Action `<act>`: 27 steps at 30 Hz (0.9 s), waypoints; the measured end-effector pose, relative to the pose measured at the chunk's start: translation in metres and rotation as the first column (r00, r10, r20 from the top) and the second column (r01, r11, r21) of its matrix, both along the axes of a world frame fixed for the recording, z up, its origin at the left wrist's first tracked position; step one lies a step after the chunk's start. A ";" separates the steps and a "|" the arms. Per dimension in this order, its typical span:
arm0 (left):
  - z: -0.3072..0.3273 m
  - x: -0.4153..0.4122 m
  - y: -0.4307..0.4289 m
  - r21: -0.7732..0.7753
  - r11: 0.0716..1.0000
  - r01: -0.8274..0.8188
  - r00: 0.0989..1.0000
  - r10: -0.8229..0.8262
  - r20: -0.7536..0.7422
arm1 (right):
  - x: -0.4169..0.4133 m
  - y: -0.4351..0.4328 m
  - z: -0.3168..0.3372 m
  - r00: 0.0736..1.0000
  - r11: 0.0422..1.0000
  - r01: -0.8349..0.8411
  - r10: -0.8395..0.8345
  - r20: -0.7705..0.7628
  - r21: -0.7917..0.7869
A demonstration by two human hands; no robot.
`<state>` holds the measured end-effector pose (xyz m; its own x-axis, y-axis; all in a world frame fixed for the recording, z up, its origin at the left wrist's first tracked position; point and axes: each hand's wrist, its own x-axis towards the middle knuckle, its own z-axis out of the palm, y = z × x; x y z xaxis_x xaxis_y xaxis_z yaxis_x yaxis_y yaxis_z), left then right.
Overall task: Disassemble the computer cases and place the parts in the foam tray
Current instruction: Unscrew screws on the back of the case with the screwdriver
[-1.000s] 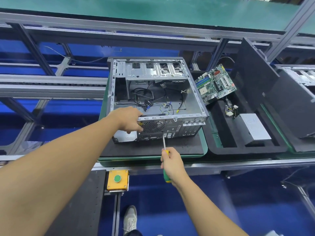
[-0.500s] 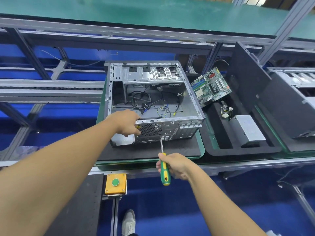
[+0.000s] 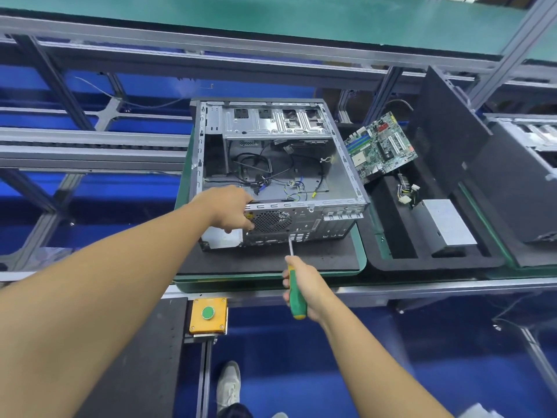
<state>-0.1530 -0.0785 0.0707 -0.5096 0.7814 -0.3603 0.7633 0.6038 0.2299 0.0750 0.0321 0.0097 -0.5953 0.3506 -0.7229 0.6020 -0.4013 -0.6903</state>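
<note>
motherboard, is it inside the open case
No, the motherboard rests on the foam tray, outside the case on its right.

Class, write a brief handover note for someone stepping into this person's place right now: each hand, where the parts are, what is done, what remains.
Left hand grips the rear edge of the open grey metal computer case, beside its fan grille.
Right hand holds the green-and-yellow screwdriver, tip at the case's rear panel.
Done: green motherboard and grey power supply box sit in the black foam tray.
Left: loose cables and the drive cage are still in the case; the rear-panel job looks unfinished.
</note>
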 end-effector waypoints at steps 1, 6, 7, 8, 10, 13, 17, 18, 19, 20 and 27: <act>0.000 0.000 0.000 0.007 1.000 -0.001 1.000 0.001 0.001 | 0.000 0.004 0.002 1.000 0.995 0.014 -0.014 0.004 -0.100; 0.001 0.001 0.000 0.015 1.000 0.001 1.000 -0.001 0.001 | 0.006 0.014 -0.001 0.993 0.997 -0.008 -0.001 -0.120 -0.072; 0.000 0.000 0.000 0.014 1.000 0.000 1.000 0.000 -0.003 | 0.009 0.012 -0.004 0.992 1.000 -0.028 0.029 -0.120 0.011; 0.000 0.001 -0.001 0.012 1.000 -0.001 1.000 0.002 -0.004 | 0.010 0.009 -0.007 0.993 0.998 -0.028 0.034 -0.111 0.061; 0.000 0.001 0.000 0.013 1.000 0.000 1.000 0.000 -0.008 | 0.012 0.004 -0.011 0.996 0.992 -0.017 0.028 -0.082 0.128; 0.001 0.001 -0.001 0.014 1.000 0.003 1.000 -0.003 -0.006 | 0.008 0.000 -0.008 0.999 0.992 -0.032 0.036 -0.027 0.120; 0.000 0.000 0.000 0.013 1.000 -0.001 1.000 0.001 -0.002 | 0.006 0.010 0.002 0.999 0.974 -0.017 0.008 -0.042 -0.226; 0.000 0.000 0.000 0.013 1.000 -0.004 1.000 0.004 -0.003 | 0.007 0.012 0.003 0.998 0.971 -0.023 0.010 -0.056 -0.239; 0.000 0.000 0.000 0.014 1.000 -0.005 1.000 0.005 0.000 | 0.009 0.013 0.002 0.997 0.978 -0.032 0.017 -0.071 -0.207; 0.000 0.000 0.000 0.014 1.000 -0.005 1.000 0.005 0.002 | 0.011 0.013 0.000 0.996 0.991 -0.046 0.036 -0.081 -0.124; 0.000 0.000 0.000 0.005 1.000 0.000 1.000 0.000 -0.009 | 0.014 0.011 -0.008 0.997 0.982 -0.072 0.075 -0.012 0.173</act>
<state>-0.1527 -0.0789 0.0711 -0.5126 0.7831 -0.3521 0.7653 0.6026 0.2261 0.0890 0.0429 0.0016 -0.6369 0.4239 -0.6439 0.6119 -0.2302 -0.7567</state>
